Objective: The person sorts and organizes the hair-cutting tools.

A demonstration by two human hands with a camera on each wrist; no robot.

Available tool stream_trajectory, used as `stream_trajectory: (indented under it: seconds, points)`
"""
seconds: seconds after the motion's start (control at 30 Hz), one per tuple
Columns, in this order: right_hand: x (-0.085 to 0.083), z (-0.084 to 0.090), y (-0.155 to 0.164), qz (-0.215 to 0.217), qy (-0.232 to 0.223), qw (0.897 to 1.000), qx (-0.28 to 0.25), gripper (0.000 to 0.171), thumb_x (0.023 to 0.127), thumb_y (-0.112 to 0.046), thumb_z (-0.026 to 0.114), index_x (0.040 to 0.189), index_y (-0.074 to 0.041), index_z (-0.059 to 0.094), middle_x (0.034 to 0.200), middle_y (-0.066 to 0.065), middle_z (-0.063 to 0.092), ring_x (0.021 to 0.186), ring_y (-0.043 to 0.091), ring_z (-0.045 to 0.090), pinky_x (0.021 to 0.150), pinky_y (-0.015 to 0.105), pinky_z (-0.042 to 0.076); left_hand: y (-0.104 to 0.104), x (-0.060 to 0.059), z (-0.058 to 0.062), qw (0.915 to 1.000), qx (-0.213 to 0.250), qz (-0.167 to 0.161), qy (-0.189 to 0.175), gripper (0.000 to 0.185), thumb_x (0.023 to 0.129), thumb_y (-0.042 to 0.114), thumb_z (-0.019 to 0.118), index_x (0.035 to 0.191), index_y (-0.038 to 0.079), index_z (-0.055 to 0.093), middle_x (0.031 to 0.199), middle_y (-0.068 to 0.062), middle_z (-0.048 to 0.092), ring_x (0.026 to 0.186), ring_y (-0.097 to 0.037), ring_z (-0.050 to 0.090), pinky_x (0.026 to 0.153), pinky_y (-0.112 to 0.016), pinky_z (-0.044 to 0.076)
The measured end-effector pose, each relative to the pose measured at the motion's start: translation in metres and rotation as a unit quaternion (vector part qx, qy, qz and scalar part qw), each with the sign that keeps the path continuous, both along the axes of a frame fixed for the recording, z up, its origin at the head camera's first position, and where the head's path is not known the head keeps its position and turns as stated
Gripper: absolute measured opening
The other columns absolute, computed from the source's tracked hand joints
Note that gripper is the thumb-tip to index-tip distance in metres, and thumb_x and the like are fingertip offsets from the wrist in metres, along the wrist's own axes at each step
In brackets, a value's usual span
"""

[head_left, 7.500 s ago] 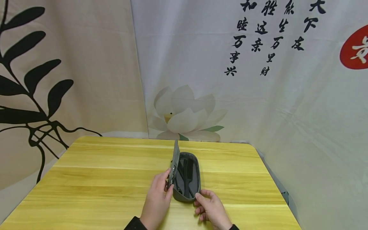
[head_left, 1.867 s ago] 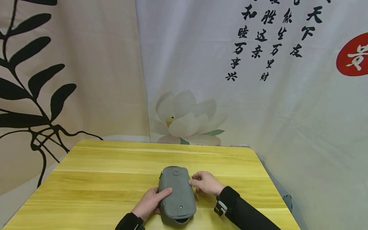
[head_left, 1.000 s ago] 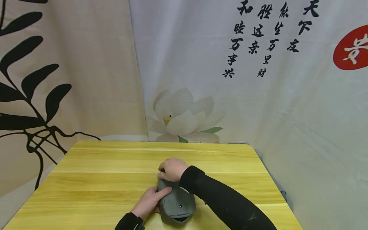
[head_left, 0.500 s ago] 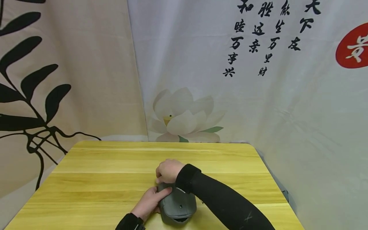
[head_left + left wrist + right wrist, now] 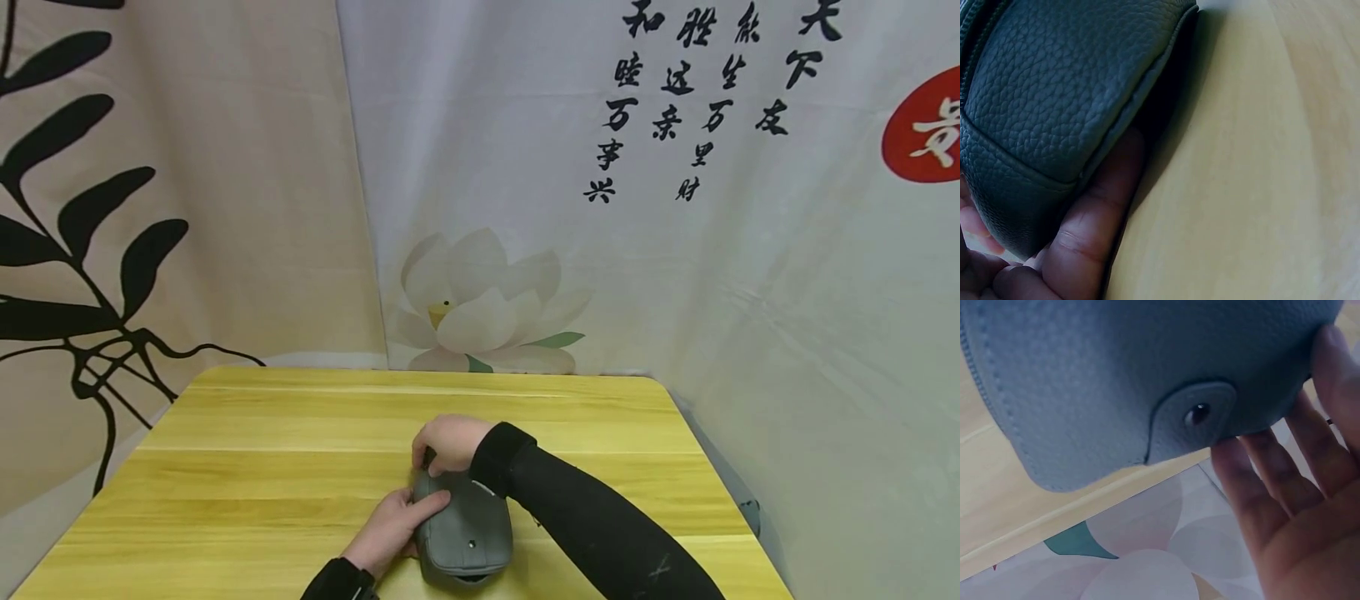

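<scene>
A grey leather zip pouch (image 5: 468, 525) lies on the wooden table with its lid down; a dark gap shows under the lid at the near end. My left hand (image 5: 384, 529) grips its left side, thumb on top, and in the left wrist view a finger (image 5: 1088, 231) reaches under the pouch. My right hand (image 5: 450, 442) crosses over to the far left corner. In the right wrist view, its curled fingers and thumb (image 5: 1338, 378) meet the pouch's far end, beside a snap tab (image 5: 1197, 412). The zip pull cannot be seen.
The yellow wooden table (image 5: 262, 467) extends around the pouch on every side. Behind it hangs a printed cloth backdrop (image 5: 525, 167) with a lotus, dark leaves and characters. My right sleeve (image 5: 600, 525) covers part of the table at the right.
Earlier the lid stood raised over a comb and other dark items; now it lies down. My right hand has gone from the pouch's right edge to its far left corner. My left hand stays put lately.
</scene>
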State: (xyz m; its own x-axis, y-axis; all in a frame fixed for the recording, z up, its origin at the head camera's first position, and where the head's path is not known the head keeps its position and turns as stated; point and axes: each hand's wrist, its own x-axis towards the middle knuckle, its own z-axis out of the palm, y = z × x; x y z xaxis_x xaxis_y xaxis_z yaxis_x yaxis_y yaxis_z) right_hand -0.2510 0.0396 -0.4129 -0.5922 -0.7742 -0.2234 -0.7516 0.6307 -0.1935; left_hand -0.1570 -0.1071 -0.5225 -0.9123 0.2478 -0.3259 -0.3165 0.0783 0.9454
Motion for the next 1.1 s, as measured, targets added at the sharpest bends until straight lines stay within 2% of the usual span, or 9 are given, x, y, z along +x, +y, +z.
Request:
stream_trajectory:
  seconds: [0.13, 0.23, 0.4, 0.57, 0.77, 0.97, 1.1]
  points:
    - [-0.003, -0.005, 0.000, -0.001, 0.026, 0.999, -0.023, 0.012, 0.092, -0.014, 0.085, 0.100, -0.024, 0.083, 0.104, -0.012, 0.078, 0.092, 0.002, 0.067, 0.083, 0.015, 0.055, -0.001, 0.000, 0.000, 1.0000, 0.005, -0.001, -0.002, 0.072, 0.101, 0.055, 0.068, 0.135, -0.008, 0.056, 0.096, -0.002, 0.078, 0.074, -0.007, 0.070, 0.059, -0.023, 0.052]
    - [-0.003, -0.008, 0.000, -0.004, 0.038, 0.999, -0.034, 0.010, 0.094, -0.016, 0.084, 0.098, -0.025, 0.083, 0.102, -0.013, 0.078, 0.090, 0.002, 0.066, 0.081, 0.015, 0.054, -0.002, 0.000, -0.002, 0.9999, 0.010, -0.002, -0.003, 0.072, 0.102, 0.054, 0.068, 0.135, -0.008, 0.054, 0.097, -0.003, 0.078, 0.075, -0.007, 0.072, 0.059, -0.023, 0.053]
    - [-0.001, -0.014, -0.003, -0.010, 0.063, 0.997, -0.054, 0.006, 0.097, -0.022, 0.080, 0.102, -0.023, 0.083, 0.099, -0.013, 0.078, 0.083, 0.000, 0.065, 0.074, 0.013, 0.052, -0.003, 0.000, -0.003, 0.9999, 0.010, -0.001, -0.002, 0.073, 0.102, 0.054, 0.068, 0.136, -0.009, 0.053, 0.100, -0.004, 0.078, 0.079, -0.009, 0.074, 0.061, -0.024, 0.056]
    - [0.000, -0.021, -0.007, -0.006, 0.118, 0.991, -0.063, 0.010, 0.099, -0.022, 0.077, 0.107, -0.022, 0.083, 0.099, -0.013, 0.080, 0.083, 0.000, 0.068, 0.072, 0.014, 0.053, -0.002, 0.001, -0.003, 1.0000, 0.006, 0.001, 0.000, 0.072, 0.102, 0.054, 0.068, 0.137, -0.008, 0.055, 0.101, -0.004, 0.078, 0.080, -0.009, 0.074, 0.062, -0.024, 0.056]
    - [0.001, -0.029, -0.011, 0.001, 0.208, 0.977, -0.055, 0.006, 0.101, -0.024, 0.076, 0.102, -0.023, 0.082, 0.096, -0.011, 0.079, 0.082, 0.002, 0.071, 0.072, 0.016, 0.056, -0.001, 0.001, -0.003, 0.9999, 0.011, 0.002, 0.004, 0.069, 0.103, 0.051, 0.067, 0.135, -0.008, 0.056, 0.099, -0.003, 0.079, 0.079, -0.009, 0.074, 0.060, -0.024, 0.057]
    - [0.005, -0.033, -0.014, 0.006, 0.306, 0.952, -0.013, 0.007, 0.102, -0.030, 0.075, 0.099, -0.026, 0.080, 0.091, -0.012, 0.078, 0.080, 0.004, 0.072, 0.070, 0.017, 0.057, -0.001, 0.000, -0.004, 0.9998, 0.019, 0.002, 0.008, 0.067, 0.104, 0.050, 0.066, 0.135, -0.009, 0.055, 0.099, -0.004, 0.079, 0.079, -0.010, 0.075, 0.060, -0.024, 0.058]
    - [0.008, -0.033, -0.016, 0.009, 0.341, 0.940, 0.013, 0.009, 0.104, -0.032, 0.072, 0.100, -0.027, 0.079, 0.091, -0.012, 0.078, 0.080, 0.003, 0.072, 0.070, 0.017, 0.058, -0.001, -0.001, -0.007, 0.9999, 0.008, 0.008, 0.006, 0.069, 0.104, 0.051, 0.065, 0.136, -0.009, 0.053, 0.100, -0.004, 0.077, 0.077, -0.010, 0.073, 0.059, -0.025, 0.057]
